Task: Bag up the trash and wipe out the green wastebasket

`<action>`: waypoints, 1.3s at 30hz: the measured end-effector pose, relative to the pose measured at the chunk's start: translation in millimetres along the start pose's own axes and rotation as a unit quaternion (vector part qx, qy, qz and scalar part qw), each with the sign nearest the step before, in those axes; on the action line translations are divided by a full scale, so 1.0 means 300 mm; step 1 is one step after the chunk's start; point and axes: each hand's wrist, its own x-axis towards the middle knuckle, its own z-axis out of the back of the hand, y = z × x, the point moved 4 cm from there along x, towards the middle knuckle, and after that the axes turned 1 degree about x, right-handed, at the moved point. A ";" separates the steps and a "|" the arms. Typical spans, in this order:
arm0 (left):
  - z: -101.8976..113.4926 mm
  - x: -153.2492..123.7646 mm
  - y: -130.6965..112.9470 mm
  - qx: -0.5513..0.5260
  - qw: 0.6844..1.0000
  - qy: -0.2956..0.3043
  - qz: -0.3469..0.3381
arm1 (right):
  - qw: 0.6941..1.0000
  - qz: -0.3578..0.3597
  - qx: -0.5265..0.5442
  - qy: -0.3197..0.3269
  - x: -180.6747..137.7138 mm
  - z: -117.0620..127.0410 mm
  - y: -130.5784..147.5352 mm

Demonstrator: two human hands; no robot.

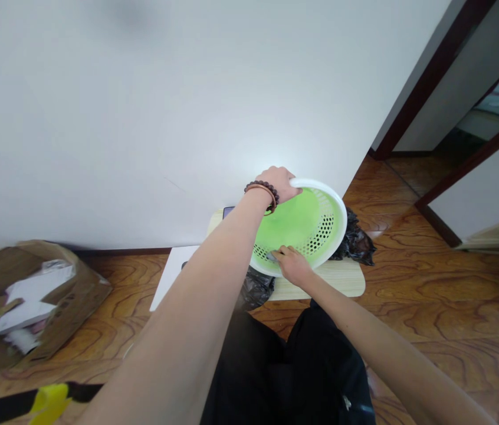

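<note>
"How does each grip stand?"

"The left hand (278, 182) is closed around the white rim (342, 221) of a round, green, perforated plastic basket (296, 218); the right hand (294, 267) pinches a small grey piece (271, 256), material unclear, at its near side."

"And the basket?"

"Over the pale wood-grain tabletop (342, 283). The left should steady the rim, the right press lightly."

1. Plain white wall (187, 118) right in front of me, with a soft patch of light low down on it.
2. Dark skirting board (130, 251) along the bottom.
3. Swirly brown wood-grain floor (409, 295), kinda shiny.
4. Small pale table (342, 282) by the wall, rounded corners.
5. Dark reddish-brown door frame (427, 82) off to my right.
</note>
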 end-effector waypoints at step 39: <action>0.011 -0.010 -0.007 -0.012 1.000 0.003 -0.002 | 0.955 -0.105 0.237 -0.141 -0.005 -0.026 -0.138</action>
